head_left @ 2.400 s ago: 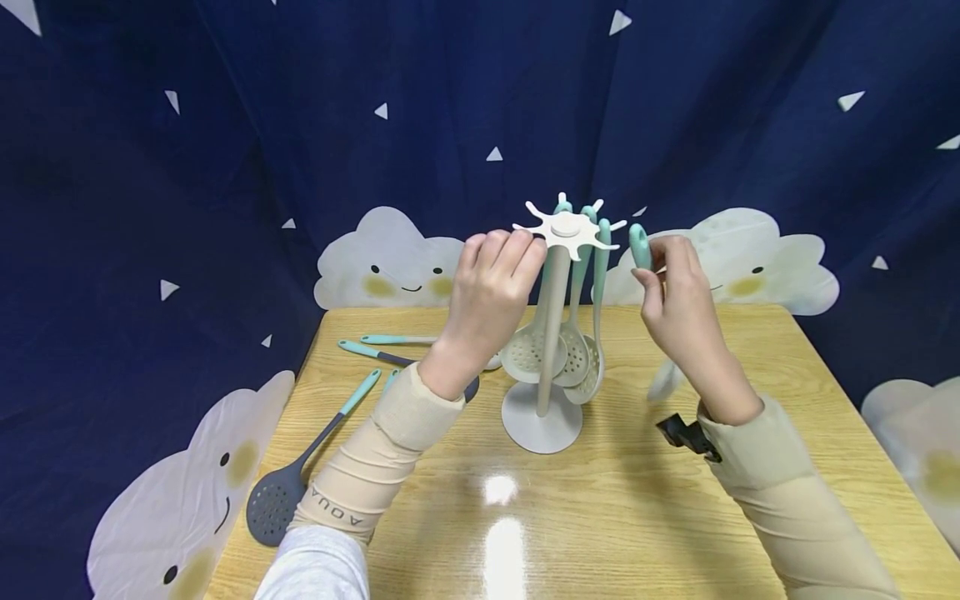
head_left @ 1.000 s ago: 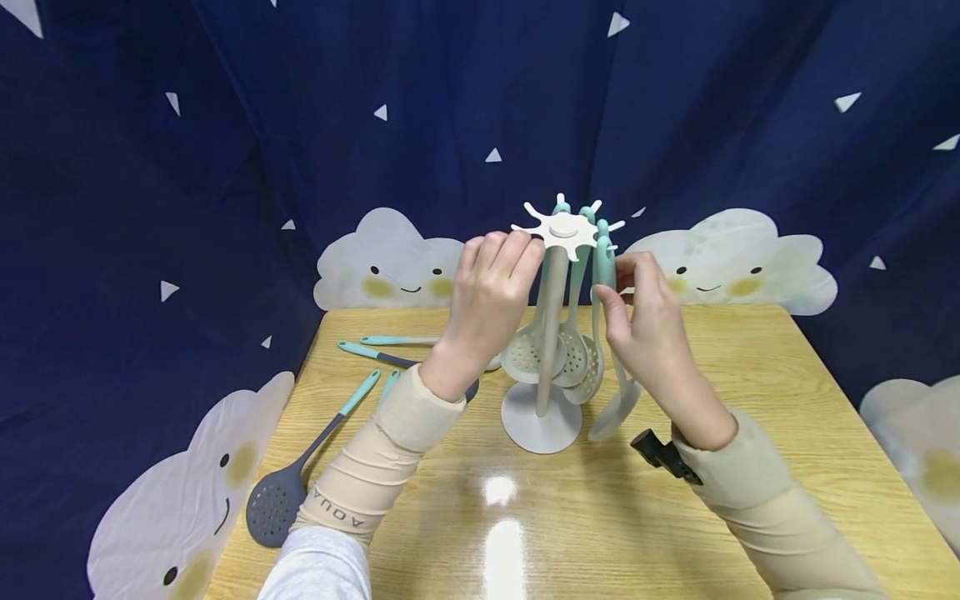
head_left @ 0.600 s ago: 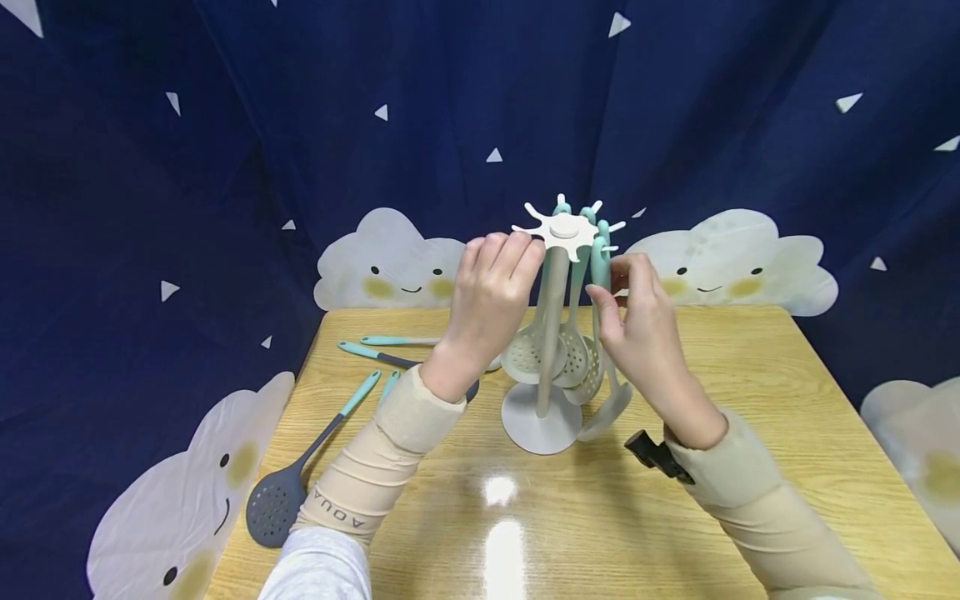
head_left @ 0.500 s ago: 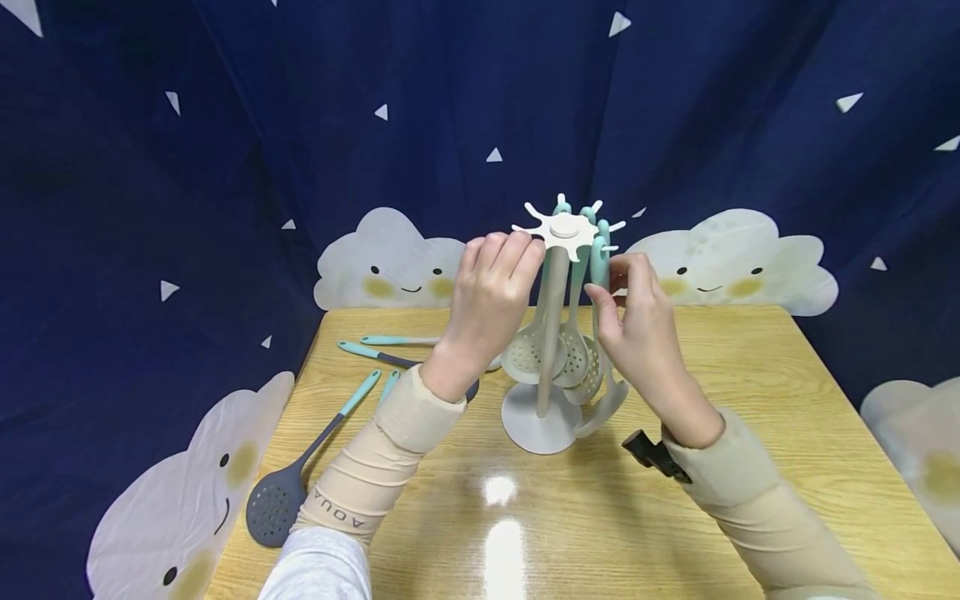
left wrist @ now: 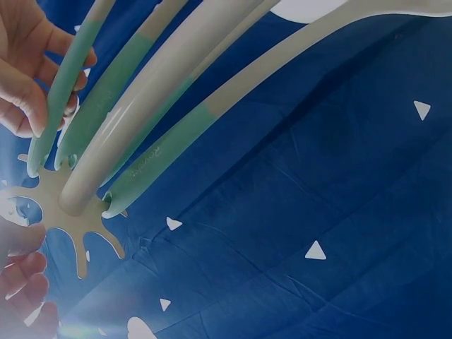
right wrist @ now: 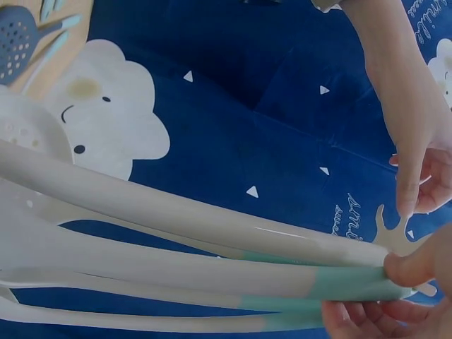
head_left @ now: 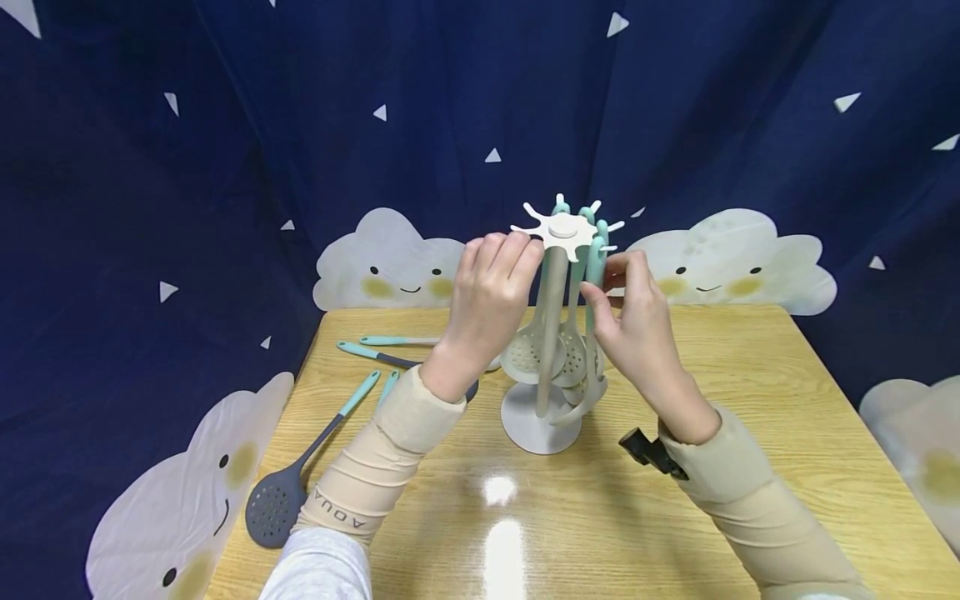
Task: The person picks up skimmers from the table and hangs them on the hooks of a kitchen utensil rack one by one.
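Your utensil [head_left: 596, 267] hangs at the near right of the rack [head_left: 551, 321], its handle loop at a hook [head_left: 611, 248] whose tip shows past it; whether it's fully seated you can't tell from here. Your right hand [head_left: 637, 308] pinches the handle just below the loop, thumb against fingers. Your left hand [head_left: 491, 283] has its fingers curled on the rack's top, gripping one hook.

To do this well, brace the top firmly, settle the loop well inward, and check that it bears the weight before loosening your pinch. The head sits over the rack's base, close to its neighbours, so a swing could knock them.

No container shows; the rack also carries three perforated utensils [head_left: 573, 358]. On the table [head_left: 600, 533], a dark turner [head_left: 275, 508] and others lie left.
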{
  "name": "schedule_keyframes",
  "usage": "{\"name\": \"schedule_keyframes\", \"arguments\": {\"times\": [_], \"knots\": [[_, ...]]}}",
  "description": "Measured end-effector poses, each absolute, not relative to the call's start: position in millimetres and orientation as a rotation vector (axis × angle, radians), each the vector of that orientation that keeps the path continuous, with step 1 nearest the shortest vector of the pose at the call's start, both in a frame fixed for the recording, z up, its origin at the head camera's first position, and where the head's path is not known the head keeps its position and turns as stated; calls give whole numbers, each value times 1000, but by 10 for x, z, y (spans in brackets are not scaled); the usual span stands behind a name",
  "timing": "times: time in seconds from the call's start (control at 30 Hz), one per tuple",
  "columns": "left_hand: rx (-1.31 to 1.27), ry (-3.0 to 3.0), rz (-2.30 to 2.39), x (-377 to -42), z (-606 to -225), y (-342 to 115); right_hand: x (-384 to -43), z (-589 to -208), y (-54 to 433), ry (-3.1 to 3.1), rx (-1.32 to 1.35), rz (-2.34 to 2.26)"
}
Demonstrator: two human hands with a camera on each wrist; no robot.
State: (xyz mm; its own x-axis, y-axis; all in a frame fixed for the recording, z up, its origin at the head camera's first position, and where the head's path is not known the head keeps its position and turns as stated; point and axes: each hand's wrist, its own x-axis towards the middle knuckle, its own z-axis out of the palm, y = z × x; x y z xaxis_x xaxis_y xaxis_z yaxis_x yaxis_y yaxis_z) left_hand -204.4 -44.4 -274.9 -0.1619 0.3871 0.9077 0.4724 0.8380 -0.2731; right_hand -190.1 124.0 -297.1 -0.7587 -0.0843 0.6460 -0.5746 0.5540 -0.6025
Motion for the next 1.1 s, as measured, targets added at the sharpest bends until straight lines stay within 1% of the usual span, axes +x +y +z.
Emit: {"name": "schedule_keyframes", "arguments": {"times": [0.37,0.57,0.8,1.1], "knots": [[-669,-1777,-103,-2046,-2755,-444,-1915,-2980,1285,-2212,550,1175],[-669,-1778,-108,-2043,-2759,-443,-1928,-2957,1338,-2237,633,1172],[-669,-1774,-109,-2046,-2757,-435,-1955,-2844,1517,-2147,768,815],[-662,-1768,-107,-2054,-2759,-431,-2095,-2669,1601,-1934,792,589]]}}
